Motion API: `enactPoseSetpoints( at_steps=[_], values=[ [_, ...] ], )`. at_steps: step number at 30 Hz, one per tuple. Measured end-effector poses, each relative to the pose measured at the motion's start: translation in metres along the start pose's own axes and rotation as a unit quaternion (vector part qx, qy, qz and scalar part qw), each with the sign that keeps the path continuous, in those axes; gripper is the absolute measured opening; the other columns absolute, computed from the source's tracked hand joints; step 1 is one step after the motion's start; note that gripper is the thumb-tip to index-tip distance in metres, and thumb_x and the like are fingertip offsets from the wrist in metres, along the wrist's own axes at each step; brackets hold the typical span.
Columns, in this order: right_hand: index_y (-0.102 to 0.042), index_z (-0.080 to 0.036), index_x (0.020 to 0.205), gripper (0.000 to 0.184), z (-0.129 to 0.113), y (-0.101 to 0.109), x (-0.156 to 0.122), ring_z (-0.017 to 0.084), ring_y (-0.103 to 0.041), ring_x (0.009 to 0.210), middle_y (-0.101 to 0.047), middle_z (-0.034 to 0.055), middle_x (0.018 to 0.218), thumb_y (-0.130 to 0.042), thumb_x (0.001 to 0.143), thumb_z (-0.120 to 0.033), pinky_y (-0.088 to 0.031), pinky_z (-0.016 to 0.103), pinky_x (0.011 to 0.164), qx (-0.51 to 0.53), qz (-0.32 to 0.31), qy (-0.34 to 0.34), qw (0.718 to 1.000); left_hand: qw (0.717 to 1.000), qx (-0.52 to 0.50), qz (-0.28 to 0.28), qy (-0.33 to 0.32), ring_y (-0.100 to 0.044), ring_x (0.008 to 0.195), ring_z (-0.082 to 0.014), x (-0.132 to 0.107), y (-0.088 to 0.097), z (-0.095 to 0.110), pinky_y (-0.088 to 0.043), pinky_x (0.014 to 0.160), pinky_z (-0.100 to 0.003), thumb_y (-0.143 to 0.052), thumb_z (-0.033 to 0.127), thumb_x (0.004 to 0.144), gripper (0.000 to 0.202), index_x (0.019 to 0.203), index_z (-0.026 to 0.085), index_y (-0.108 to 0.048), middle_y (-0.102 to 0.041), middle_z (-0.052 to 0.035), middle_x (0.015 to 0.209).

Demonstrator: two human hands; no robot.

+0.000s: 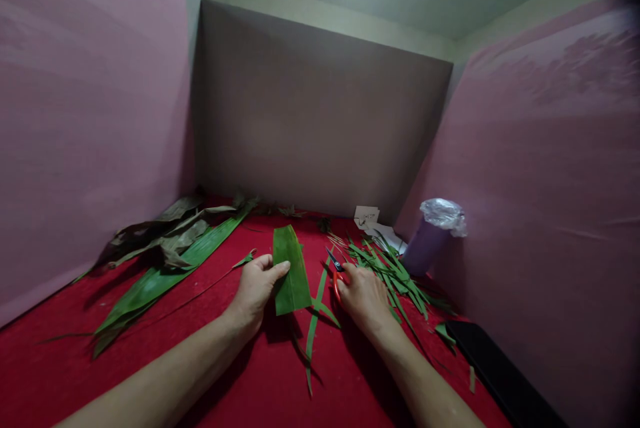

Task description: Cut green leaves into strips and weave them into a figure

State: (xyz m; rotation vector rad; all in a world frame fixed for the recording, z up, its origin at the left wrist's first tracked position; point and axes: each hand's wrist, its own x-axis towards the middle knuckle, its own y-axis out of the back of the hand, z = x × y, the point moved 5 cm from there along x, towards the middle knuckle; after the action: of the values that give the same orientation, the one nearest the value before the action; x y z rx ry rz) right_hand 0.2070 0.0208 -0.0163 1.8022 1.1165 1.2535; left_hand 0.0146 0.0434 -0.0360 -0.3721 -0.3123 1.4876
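Observation:
Between the thumb and fingers of my left hand [257,285] is a broad piece of green leaf [291,275], cut straight at its ends and held up off the red cloth. My right hand [364,295] grips scissors [337,279] with red handles, their dark blades pointing away and to the left. The blades are apart from the leaf piece. Below and between the hands, narrow green leaf strips [313,335] lie crossed on the cloth. A heap of cut green strips [393,268] lies just beyond and right of my right hand.
Long green leaves [160,281] and dried brown leaves [173,231] lie at the left. A purple container [426,245] topped with clear plastic stands at the right, near white papers [367,216]. A black flat object [493,365] lies at the right edge. Pink side walls and a grey back panel enclose the red cloth [240,381].

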Motion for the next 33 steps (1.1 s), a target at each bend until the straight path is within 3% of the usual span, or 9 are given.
enactPoseSetpoints(
  at_steps=[3, 8, 12, 16, 20, 24, 33],
  values=[
    [-0.064, -0.017, 0.103, 0.028, -0.003, -0.002, 0.003, 0.025, -0.063, 0.079, -0.069, 0.0111, 0.086, -0.051, 0.079, -0.025, -0.041, 0.030, 0.067, 0.084, 0.009, 0.021, 0.996, 1.000, -0.005, 0.004, -0.004, -0.063, 0.051, -0.0181, 0.000, 0.000, 0.001, -0.050, 0.050, -0.029, -0.075, 0.025, 0.054, 0.025, 0.072, 0.011, -0.063, -0.067, -0.0031, 0.058],
    [-0.060, -0.019, 0.106, 0.034, -0.021, -0.010, -0.002, 0.014, -0.057, 0.054, -0.062, -0.0018, 0.064, -0.058, 0.076, -0.036, -0.039, 0.022, 0.049, 0.219, -0.020, 0.058, 0.974, 0.998, -0.022, 0.047, -0.041, -0.062, 0.051, -0.0161, 0.004, 0.007, 0.011, -0.050, 0.049, -0.026, -0.075, 0.025, 0.052, 0.025, 0.070, 0.012, -0.062, -0.066, -0.0006, 0.056],
    [-0.059, -0.021, 0.099, 0.039, -0.031, -0.014, -0.012, 0.010, -0.046, 0.050, -0.052, -0.0073, 0.058, -0.070, 0.063, -0.030, -0.033, 0.019, 0.046, 0.328, -0.054, 0.069, 0.941, 0.992, -0.044, 0.090, -0.072, -0.059, 0.047, -0.0133, 0.009, 0.016, 0.024, -0.049, 0.048, -0.025, -0.074, 0.022, 0.051, 0.022, 0.066, 0.012, -0.061, -0.066, -0.0001, 0.055],
    [-0.056, -0.022, 0.094, 0.032, -0.036, -0.017, -0.018, 0.008, -0.037, 0.048, -0.043, -0.0098, 0.055, -0.067, 0.064, -0.022, -0.027, 0.019, 0.044, 0.398, -0.130, 0.062, 0.906, 0.984, -0.074, 0.123, -0.103, -0.059, 0.048, -0.0129, 0.013, 0.024, 0.036, -0.049, 0.050, -0.025, -0.075, 0.021, 0.049, 0.023, 0.066, 0.012, -0.061, -0.065, 0.0009, 0.054],
    [-0.054, -0.023, 0.090, 0.027, -0.043, -0.013, -0.024, 0.009, -0.034, 0.049, -0.041, -0.0098, 0.055, -0.065, 0.066, -0.019, -0.027, 0.019, 0.046, 0.407, -0.171, 0.068, 0.895, 0.972, -0.106, 0.150, -0.149, -0.059, 0.053, -0.0119, 0.014, 0.033, 0.049, -0.048, 0.055, -0.024, -0.075, 0.023, 0.050, 0.027, 0.072, 0.014, -0.061, -0.065, 0.0035, 0.058],
    [-0.055, -0.025, 0.090, 0.033, -0.049, -0.012, -0.031, 0.009, -0.036, 0.052, -0.042, -0.0092, 0.058, -0.070, 0.060, -0.019, -0.028, 0.019, 0.046, 0.381, -0.195, 0.081, 0.900, 0.964, -0.126, 0.157, -0.174, -0.059, 0.056, -0.0108, 0.013, 0.036, 0.056, -0.048, 0.059, -0.023, -0.075, 0.025, 0.052, 0.029, 0.076, 0.017, -0.060, -0.064, 0.0057, 0.062],
    [-0.059, -0.024, 0.092, 0.031, -0.046, -0.016, -0.028, 0.010, -0.037, 0.055, -0.043, -0.0079, 0.058, -0.070, 0.063, -0.026, -0.026, 0.020, 0.049, 0.290, -0.178, 0.123, 0.932, 0.975, -0.123, 0.120, -0.138, -0.058, 0.052, -0.0107, 0.007, 0.024, 0.045, -0.048, 0.049, -0.021, -0.075, 0.023, 0.055, 0.026, 0.077, 0.016, -0.062, -0.064, 0.0038, 0.061]
  ],
)
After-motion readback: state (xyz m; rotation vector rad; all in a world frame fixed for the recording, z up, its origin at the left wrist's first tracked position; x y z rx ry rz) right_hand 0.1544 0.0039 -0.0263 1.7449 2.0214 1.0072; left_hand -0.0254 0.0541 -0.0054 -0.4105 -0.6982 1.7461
